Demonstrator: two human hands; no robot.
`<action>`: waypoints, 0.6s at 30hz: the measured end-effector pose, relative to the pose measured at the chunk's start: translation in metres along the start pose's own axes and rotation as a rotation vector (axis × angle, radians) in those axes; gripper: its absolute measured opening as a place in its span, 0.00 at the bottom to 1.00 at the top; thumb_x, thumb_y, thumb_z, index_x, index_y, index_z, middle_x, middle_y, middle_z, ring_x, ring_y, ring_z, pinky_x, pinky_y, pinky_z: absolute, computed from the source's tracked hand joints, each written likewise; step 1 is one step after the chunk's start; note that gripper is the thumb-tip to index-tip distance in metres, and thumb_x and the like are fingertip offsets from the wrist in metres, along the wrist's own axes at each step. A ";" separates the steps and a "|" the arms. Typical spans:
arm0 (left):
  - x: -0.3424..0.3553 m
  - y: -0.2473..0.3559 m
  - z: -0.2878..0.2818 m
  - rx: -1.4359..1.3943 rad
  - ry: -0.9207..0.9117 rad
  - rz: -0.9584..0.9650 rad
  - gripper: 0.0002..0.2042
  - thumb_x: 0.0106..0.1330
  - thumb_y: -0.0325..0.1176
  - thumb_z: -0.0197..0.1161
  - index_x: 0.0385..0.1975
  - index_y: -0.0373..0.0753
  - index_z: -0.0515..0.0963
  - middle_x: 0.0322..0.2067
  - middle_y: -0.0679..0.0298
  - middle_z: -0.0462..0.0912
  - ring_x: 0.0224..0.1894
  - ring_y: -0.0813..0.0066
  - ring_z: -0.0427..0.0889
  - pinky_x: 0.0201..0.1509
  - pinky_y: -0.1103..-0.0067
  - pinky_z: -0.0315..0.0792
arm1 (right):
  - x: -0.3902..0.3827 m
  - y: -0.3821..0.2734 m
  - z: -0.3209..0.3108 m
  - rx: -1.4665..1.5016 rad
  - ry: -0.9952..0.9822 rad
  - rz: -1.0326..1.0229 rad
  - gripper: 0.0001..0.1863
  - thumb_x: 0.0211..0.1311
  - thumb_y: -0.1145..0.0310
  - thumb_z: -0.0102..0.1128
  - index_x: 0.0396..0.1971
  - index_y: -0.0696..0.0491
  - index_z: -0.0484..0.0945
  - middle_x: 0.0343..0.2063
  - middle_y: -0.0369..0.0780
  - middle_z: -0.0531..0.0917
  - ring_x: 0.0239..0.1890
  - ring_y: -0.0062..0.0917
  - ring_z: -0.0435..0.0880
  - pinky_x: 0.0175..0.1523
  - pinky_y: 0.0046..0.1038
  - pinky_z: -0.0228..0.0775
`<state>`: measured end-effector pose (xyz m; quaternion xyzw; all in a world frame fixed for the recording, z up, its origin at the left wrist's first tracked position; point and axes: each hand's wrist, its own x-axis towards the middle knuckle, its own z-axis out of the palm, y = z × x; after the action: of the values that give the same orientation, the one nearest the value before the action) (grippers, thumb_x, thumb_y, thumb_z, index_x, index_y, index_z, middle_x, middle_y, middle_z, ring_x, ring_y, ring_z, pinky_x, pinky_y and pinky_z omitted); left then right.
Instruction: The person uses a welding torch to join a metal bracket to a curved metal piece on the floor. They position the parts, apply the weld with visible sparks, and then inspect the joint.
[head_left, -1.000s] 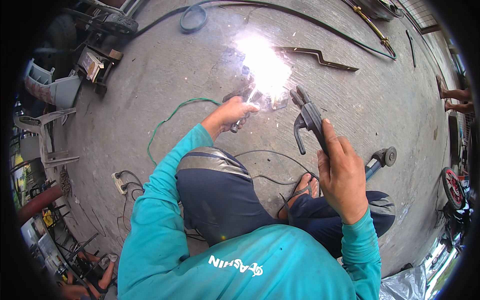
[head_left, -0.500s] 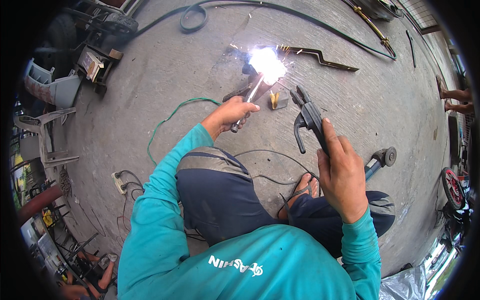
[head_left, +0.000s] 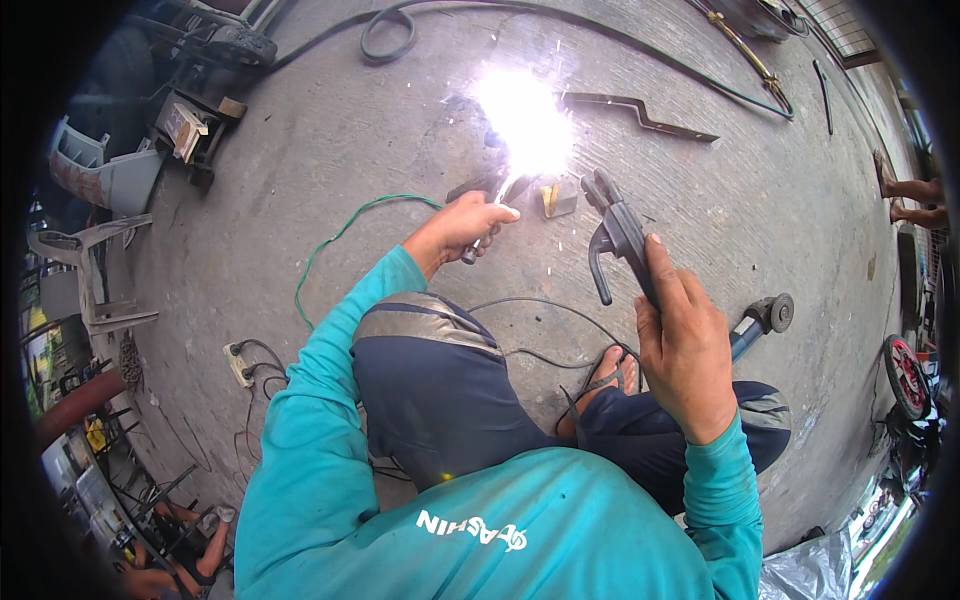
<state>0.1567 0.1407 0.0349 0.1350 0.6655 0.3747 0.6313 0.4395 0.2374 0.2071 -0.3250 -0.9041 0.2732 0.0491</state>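
Observation:
A dazzling welding arc (head_left: 524, 122) burns just above the concrete floor, and its glare hides the work beneath. Below the glare, my left hand (head_left: 464, 228) is closed round a shiny metal rod (head_left: 470, 256) whose far end vanishes into the light. My right hand (head_left: 688, 350) grips a black welding electrode holder (head_left: 624, 238), its jaws pointing up towards the arc. The electrode is lost in the brightness. Between the holder and the arc lies a small angular metal piece (head_left: 558, 200) with a yellowish face. A dark metal piece (head_left: 470, 187) shows beside my left hand.
A bent flat bar (head_left: 645, 115) lies beyond the arc, with a thick black cable (head_left: 620, 40) behind. An angle grinder (head_left: 768, 322) rests right of my right hand. To the left are a green wire (head_left: 318, 256), a socket strip (head_left: 240, 366) and a plastic chair (head_left: 92, 275). Someone's legs (head_left: 915, 190) show far right.
The glare has grown much larger and brighter, covering more of the rod and the work. Both hands stay almost in place; the sparks have shifted.

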 end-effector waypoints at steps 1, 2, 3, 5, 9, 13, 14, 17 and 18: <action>0.003 -0.003 0.000 0.002 0.013 -0.004 0.12 0.70 0.39 0.68 0.29 0.41 0.74 0.20 0.70 0.72 0.17 0.80 0.70 0.19 0.77 0.63 | 0.000 -0.001 0.000 -0.013 -0.002 -0.002 0.35 0.65 0.79 0.62 0.73 0.56 0.69 0.34 0.50 0.77 0.32 0.46 0.81 0.39 0.44 0.72; 0.004 -0.004 0.000 0.003 0.025 -0.008 0.12 0.70 0.39 0.68 0.29 0.41 0.73 0.20 0.70 0.72 0.17 0.80 0.70 0.19 0.77 0.63 | 0.000 -0.001 0.000 -0.015 -0.002 -0.004 0.35 0.65 0.79 0.62 0.73 0.56 0.69 0.34 0.50 0.77 0.32 0.46 0.81 0.39 0.44 0.72; 0.003 -0.002 0.000 0.006 0.018 -0.014 0.12 0.70 0.39 0.68 0.29 0.41 0.73 0.20 0.70 0.71 0.17 0.80 0.70 0.19 0.77 0.63 | 0.000 0.000 0.000 -0.017 -0.002 -0.004 0.35 0.65 0.79 0.62 0.73 0.56 0.69 0.34 0.50 0.77 0.32 0.46 0.81 0.39 0.44 0.72; 0.004 -0.003 0.000 0.028 0.006 -0.014 0.12 0.71 0.40 0.66 0.29 0.43 0.73 0.21 0.71 0.71 0.19 0.81 0.70 0.20 0.78 0.64 | 0.000 0.001 0.000 -0.024 -0.003 -0.002 0.35 0.64 0.79 0.62 0.73 0.56 0.69 0.34 0.50 0.77 0.31 0.46 0.80 0.38 0.44 0.72; 0.000 0.001 0.003 0.049 0.035 -0.008 0.12 0.71 0.40 0.66 0.30 0.44 0.72 0.21 0.71 0.70 0.20 0.81 0.70 0.21 0.78 0.65 | 0.000 0.002 0.001 -0.041 -0.015 0.010 0.35 0.64 0.78 0.63 0.73 0.56 0.69 0.33 0.49 0.76 0.31 0.46 0.80 0.38 0.44 0.72; 0.002 -0.001 0.001 0.028 0.018 -0.017 0.12 0.71 0.40 0.67 0.32 0.41 0.73 0.22 0.70 0.71 0.20 0.81 0.71 0.21 0.78 0.65 | 0.001 0.002 0.001 -0.042 -0.007 -0.005 0.35 0.64 0.78 0.62 0.73 0.56 0.69 0.33 0.49 0.76 0.30 0.46 0.80 0.38 0.44 0.72; 0.006 -0.005 -0.001 0.016 0.009 -0.015 0.12 0.71 0.39 0.67 0.34 0.40 0.73 0.23 0.69 0.72 0.19 0.81 0.71 0.20 0.78 0.65 | 0.001 0.002 0.001 -0.042 -0.008 -0.004 0.35 0.64 0.78 0.62 0.73 0.56 0.69 0.33 0.49 0.76 0.30 0.46 0.80 0.38 0.44 0.72; 0.004 -0.001 0.002 0.015 0.030 -0.024 0.12 0.71 0.39 0.68 0.34 0.38 0.74 0.23 0.69 0.72 0.19 0.81 0.71 0.20 0.77 0.64 | 0.001 0.001 0.001 -0.041 -0.012 0.003 0.35 0.64 0.78 0.63 0.73 0.56 0.69 0.33 0.49 0.76 0.30 0.45 0.80 0.37 0.44 0.72; 0.001 0.000 0.003 0.019 0.049 -0.029 0.12 0.71 0.39 0.68 0.33 0.39 0.74 0.23 0.69 0.72 0.19 0.80 0.71 0.20 0.77 0.64 | 0.001 0.001 0.001 -0.039 -0.012 0.003 0.35 0.64 0.78 0.63 0.74 0.56 0.69 0.33 0.49 0.76 0.30 0.45 0.80 0.37 0.44 0.72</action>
<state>0.1593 0.1426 0.0345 0.1221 0.6862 0.3623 0.6188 0.4389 0.2381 0.2058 -0.3255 -0.9090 0.2578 0.0369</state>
